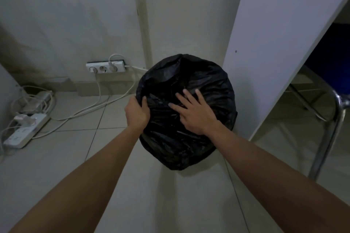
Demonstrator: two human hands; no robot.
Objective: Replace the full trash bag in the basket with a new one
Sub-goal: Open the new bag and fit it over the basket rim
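A black trash bag [189, 73] covers the whole basket on the tiled floor by the wall; the basket itself is hidden under the plastic. My left hand [136, 113] grips the bag at its left rim, thumb over the top edge. My right hand [195, 112] lies flat on the bag's top with fingers spread and straight, pressing the plastic.
A white desk panel [274, 43] stands right against the bag. A chrome chair leg [329, 134] is at the far right. A wall socket strip [106, 67], cables [98, 106] and a white power strip [22, 132] lie on the floor to the left.
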